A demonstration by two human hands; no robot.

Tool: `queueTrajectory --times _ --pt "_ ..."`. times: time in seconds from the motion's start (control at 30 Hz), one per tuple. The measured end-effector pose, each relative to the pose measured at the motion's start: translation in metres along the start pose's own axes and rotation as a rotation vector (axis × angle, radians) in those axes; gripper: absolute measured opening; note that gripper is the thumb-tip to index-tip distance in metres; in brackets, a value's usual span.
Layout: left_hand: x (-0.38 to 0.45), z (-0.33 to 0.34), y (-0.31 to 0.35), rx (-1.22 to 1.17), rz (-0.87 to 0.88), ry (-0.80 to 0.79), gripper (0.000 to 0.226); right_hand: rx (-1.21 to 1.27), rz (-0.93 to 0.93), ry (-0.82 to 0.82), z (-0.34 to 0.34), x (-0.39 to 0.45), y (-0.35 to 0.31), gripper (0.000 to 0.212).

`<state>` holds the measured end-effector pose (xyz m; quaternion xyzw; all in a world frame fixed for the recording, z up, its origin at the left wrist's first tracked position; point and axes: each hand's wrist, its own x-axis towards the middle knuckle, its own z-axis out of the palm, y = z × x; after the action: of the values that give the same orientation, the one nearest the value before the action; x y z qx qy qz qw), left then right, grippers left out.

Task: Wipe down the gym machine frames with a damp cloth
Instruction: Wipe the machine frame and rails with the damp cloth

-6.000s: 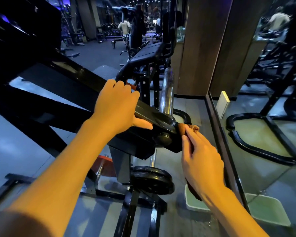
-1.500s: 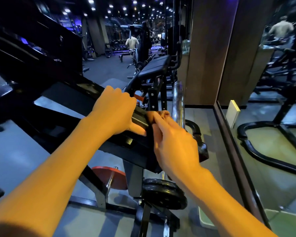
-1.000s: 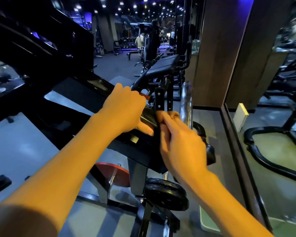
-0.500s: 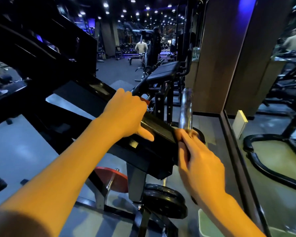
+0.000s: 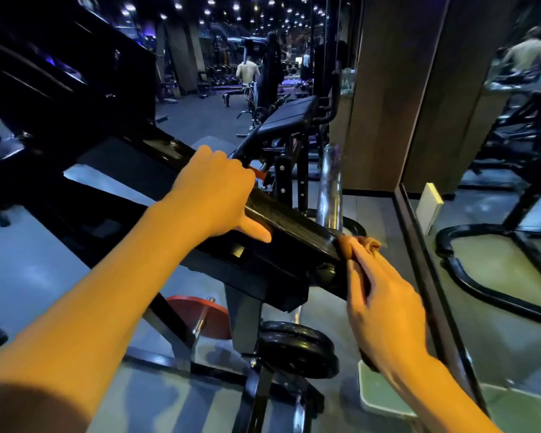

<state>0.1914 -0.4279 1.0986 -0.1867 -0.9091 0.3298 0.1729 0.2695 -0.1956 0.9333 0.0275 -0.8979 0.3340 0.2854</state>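
Left hand clamped over the sloping black frame beam, likely steadying it; right hand pinching the cloth against the beam's near right end, wiping there.

Both forearms are bare from the lower edge of the view up to the wrists; no sleeve, cuff, watch, band or glove covers them. The left hand and the right hand are bare too, with no ring visible on the fingers that show. The fingernails that show are short. No clothing comes into view.
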Motion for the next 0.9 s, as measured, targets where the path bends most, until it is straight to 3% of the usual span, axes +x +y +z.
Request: queueTrajectory --times 0.13,0.27,0.33,0.5,0.57,0.67,0.8,0.9 --pt "0.000 -0.002 0.001 0.004 0.001 -0.008 0.086 0.114 -0.177 -0.062 0.015 0.031 -0.070 0.027" --pt "0.001 0.000 -0.001 0.047 0.009 -0.006 0.095 0.097 -0.273 -0.056 0.017 0.035 -0.077 0.038" --pt "0.000 0.001 -0.001 0.081 0.021 -0.003 0.097 0.069 -0.246 -0.032 0.007 0.021 -0.048 0.040" --pt "0.002 0.000 0.000 0.058 0.043 -0.014 0.088 -0.002 0.020 -0.028 -0.013 -0.011 0.026 0.041" --pt "0.002 -0.001 0.000 0.053 0.043 -0.008 0.087 0.046 0.029 -0.011 -0.007 -0.004 0.012 0.036" --pt "0.001 -0.001 0.000 0.028 0.030 -0.001 0.089 0.148 -0.105 -0.057 0.003 0.014 -0.038 0.033" --pt "0.000 -0.002 0.000 0.011 0.022 0.003 0.090 0.139 -0.273 -0.159 -0.003 0.019 -0.036 0.062" --pt "0.000 0.001 0.000 0.020 0.015 0.010 0.088 0.046 -0.155 -0.211 -0.021 0.002 0.012 0.077"
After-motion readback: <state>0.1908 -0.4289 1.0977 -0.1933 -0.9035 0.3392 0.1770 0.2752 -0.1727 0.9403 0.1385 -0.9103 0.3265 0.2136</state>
